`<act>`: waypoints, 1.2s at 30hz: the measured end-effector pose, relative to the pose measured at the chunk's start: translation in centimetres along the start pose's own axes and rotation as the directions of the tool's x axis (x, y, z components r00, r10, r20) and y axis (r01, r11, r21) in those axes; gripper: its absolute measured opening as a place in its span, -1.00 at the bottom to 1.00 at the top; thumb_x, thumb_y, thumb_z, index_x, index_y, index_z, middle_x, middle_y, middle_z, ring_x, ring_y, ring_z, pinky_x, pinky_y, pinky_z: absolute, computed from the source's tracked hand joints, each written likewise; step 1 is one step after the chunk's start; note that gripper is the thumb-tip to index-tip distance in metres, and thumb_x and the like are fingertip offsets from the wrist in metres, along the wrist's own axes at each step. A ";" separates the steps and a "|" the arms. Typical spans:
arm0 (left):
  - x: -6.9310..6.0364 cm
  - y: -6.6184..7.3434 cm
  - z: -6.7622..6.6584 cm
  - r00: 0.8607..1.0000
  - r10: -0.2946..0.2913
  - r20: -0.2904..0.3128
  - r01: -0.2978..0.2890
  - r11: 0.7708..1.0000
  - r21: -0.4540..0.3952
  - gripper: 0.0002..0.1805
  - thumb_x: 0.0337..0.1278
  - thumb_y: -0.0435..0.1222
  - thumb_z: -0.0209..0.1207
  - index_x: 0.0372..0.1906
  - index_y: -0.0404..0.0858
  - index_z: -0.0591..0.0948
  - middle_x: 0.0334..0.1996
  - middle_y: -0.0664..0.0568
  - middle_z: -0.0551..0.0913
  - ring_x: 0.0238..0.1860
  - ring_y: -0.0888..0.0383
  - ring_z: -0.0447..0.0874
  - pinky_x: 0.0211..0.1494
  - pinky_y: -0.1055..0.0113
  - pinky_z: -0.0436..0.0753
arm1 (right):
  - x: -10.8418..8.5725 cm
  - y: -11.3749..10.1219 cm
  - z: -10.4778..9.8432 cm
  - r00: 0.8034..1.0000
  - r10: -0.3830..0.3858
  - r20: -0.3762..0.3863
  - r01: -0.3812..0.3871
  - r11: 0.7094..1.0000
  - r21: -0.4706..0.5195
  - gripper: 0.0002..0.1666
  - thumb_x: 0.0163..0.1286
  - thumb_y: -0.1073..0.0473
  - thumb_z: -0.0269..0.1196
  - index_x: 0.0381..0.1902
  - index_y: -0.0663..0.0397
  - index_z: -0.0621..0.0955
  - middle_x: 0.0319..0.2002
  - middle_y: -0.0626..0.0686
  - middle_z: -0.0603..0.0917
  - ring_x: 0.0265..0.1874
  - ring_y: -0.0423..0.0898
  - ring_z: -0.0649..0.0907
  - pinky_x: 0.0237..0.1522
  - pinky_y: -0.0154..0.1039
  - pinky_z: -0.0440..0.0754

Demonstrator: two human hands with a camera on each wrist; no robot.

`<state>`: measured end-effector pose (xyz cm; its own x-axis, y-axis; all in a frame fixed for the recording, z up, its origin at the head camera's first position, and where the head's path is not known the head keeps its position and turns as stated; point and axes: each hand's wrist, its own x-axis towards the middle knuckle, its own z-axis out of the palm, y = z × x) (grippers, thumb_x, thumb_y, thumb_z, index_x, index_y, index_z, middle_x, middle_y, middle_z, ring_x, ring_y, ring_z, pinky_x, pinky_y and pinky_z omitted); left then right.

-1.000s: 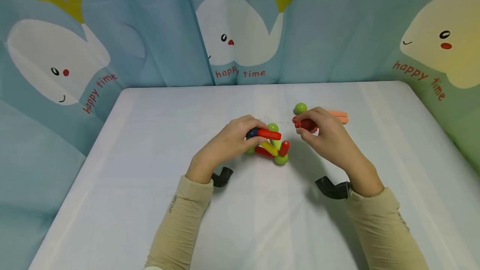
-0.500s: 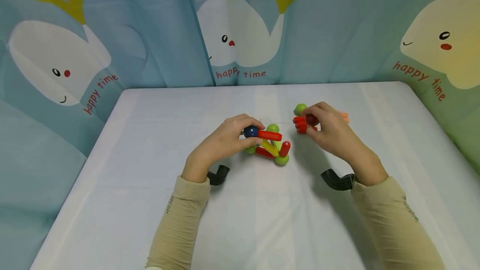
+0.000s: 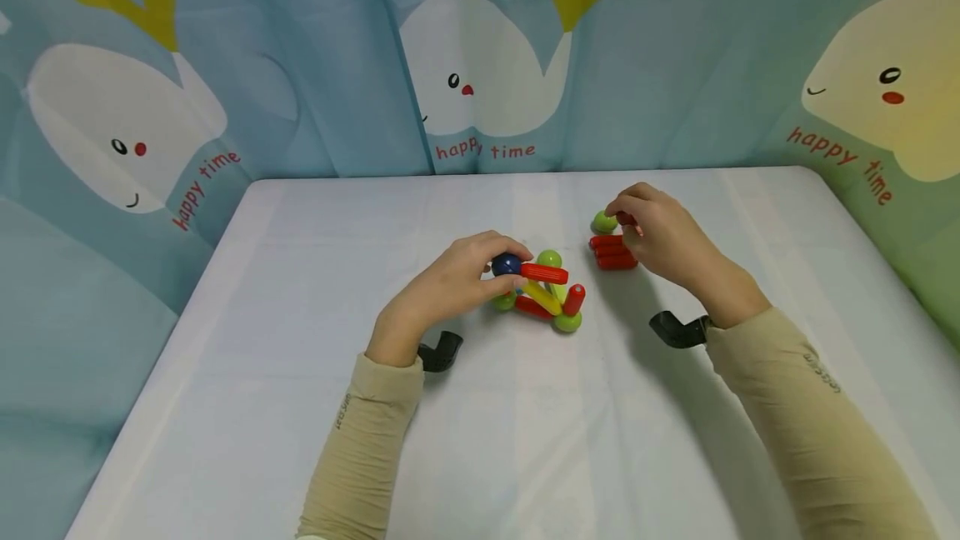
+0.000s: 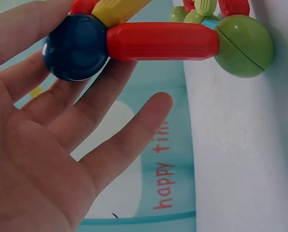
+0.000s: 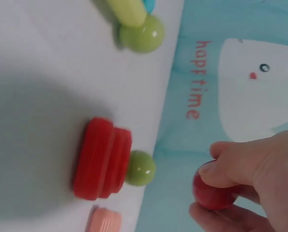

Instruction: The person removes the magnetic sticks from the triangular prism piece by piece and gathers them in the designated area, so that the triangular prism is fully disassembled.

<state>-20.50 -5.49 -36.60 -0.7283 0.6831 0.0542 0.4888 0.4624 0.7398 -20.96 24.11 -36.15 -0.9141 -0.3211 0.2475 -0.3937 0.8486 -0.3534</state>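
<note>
Between right fingers point(image 5: 209, 220), red ball point(image 5: 210, 192)

On my white table point(image 3: 525, 423) rests a ball-and-rod frame point(image 3: 543, 298); at its two o'clock lie three red rods point(image 3: 613, 253), a green ball point(image 3: 603, 223) at their twelve, a peach piece point(image 5: 105, 221) nearby.

The red ball point(image 5: 210, 197) is partly covered by the right hand point(image 5: 252, 179), itself cut by the right wrist view's edge, as is the orange stick point(image 5: 105, 222). The yellow stick point(image 4: 117, 10) and left hand point(image 4: 42, 150) are cropped in the left wrist view. The sleeve lettering point(image 3: 822, 373) is too small to be read.
</note>
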 end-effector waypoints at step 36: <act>0.1 -0.1 0.1 1.000 0.008 -0.008 -0.008 1.000 0.026 -0.65 0.32 -0.20 0.24 0.15 -0.15 0.59 0.10 0.04 0.60 0.09 0.14 0.53 0.21 0.20 0.61 | 4.8 6.5 2.0 0.892 0.318 0.322 -0.318 0.947 -0.055 -0.47 0.32 0.45 0.00 0.27 0.37 0.42 0.13 0.39 0.42 0.05 0.31 0.45 0.15 0.24 0.53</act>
<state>-20.59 -5.40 -36.76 -0.7279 0.6825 0.0653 0.5071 0.4717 0.7214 -28.04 27.24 -39.03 -0.9714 -0.1521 -0.1824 -0.0770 0.9283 -0.3638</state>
